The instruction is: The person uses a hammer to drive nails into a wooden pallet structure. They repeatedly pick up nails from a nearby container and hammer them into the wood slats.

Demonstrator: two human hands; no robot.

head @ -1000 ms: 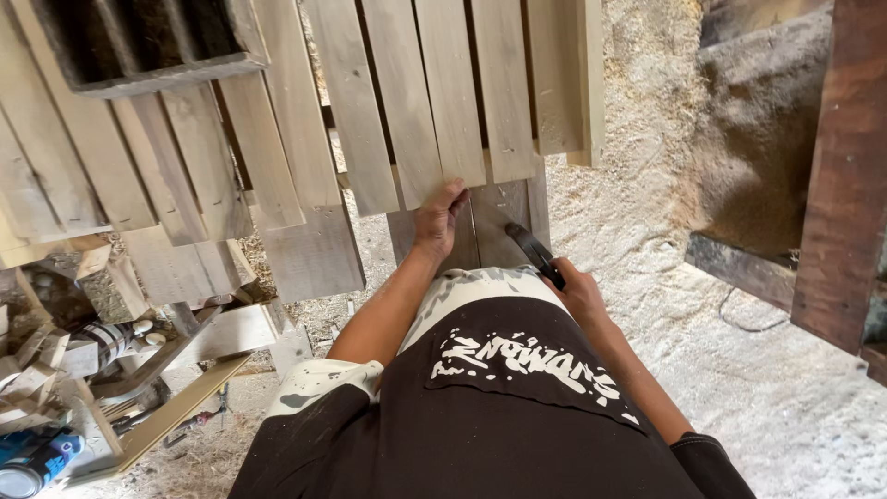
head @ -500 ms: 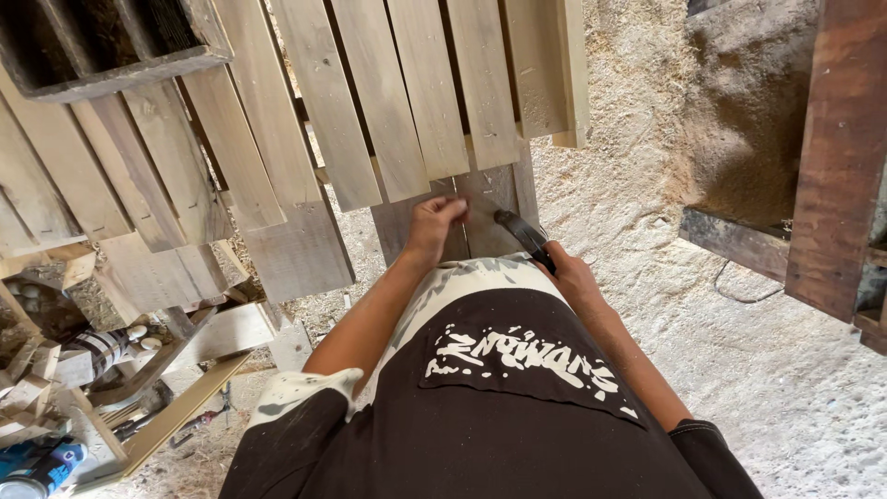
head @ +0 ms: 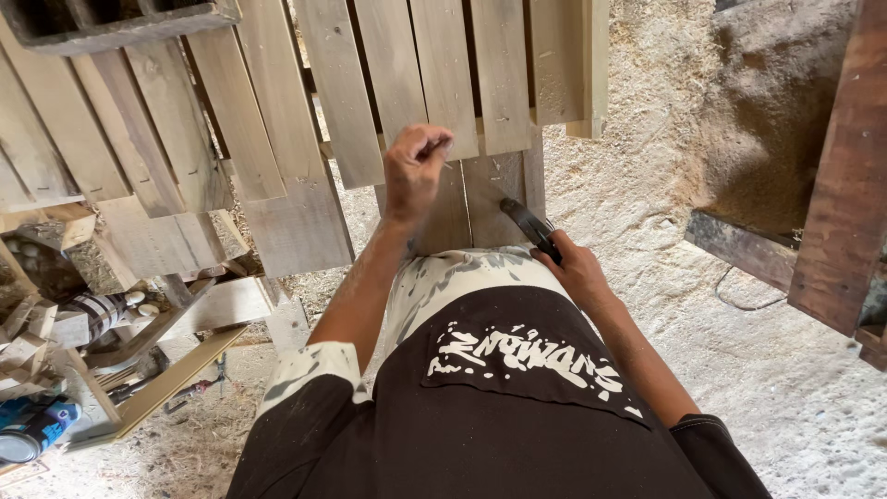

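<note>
The left hand (head: 413,169) pinches a thin metal nail (head: 450,166) (barely visible) against the pale wooden slat panel (head: 434,83); holding it square looks wise while the right hand (head: 577,274), below the panel, grips the dark-handled hammer (head: 528,226).

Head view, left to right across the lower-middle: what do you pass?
Blue can → loose wood offcuts → left hand, raised and pinching what looks like a small nail → right hand gripping a dark tool → sawdust floor → dark plank.
</note>
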